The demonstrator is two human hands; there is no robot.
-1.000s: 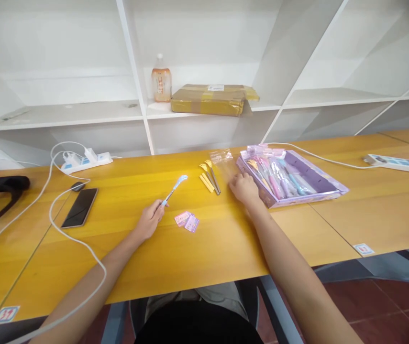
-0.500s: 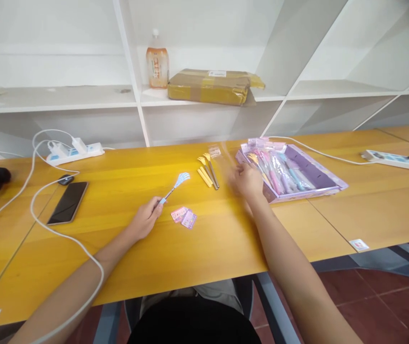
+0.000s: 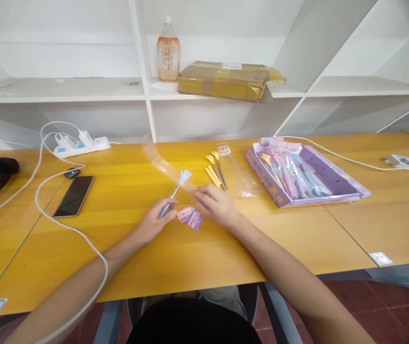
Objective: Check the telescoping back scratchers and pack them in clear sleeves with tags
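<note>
Left hand: the bare left hand point(image 3: 156, 222) grasps the handle of a pale-blue, hand-shaped scratcher with a slim metallic rod point(image 3: 175, 193), between thumb and fingers.
Scratcher position: tilted above the table of smooth, yellow-brown wood grain point(image 3: 143, 272), splayed blue prongs pointing away from the person.
Right hand: the bare right hand point(image 3: 216, 204) pinches one end of a long, clear, thin plastic sleeve point(image 3: 166, 166); sleeve blurred, reaching behind the blue prongs.
Cards: one pink printed rectangle point(image 3: 185, 214) and one purple printed rectangle point(image 3: 195, 220), overlapping, between the hands.
Yellow parts: two claw-headed rods, dark-shanked point(image 3: 220, 167), beside two plain yellow sticks point(image 3: 213, 177).
Loose film: flat, creased transparent sleeve point(image 3: 239, 174), on the wood near the tray.
Tray: shallow purple rectangular box with printed walls point(image 3: 328, 168), part-filled with glossy, film-wrapped coloured scratchers point(image 3: 292, 177).
</note>
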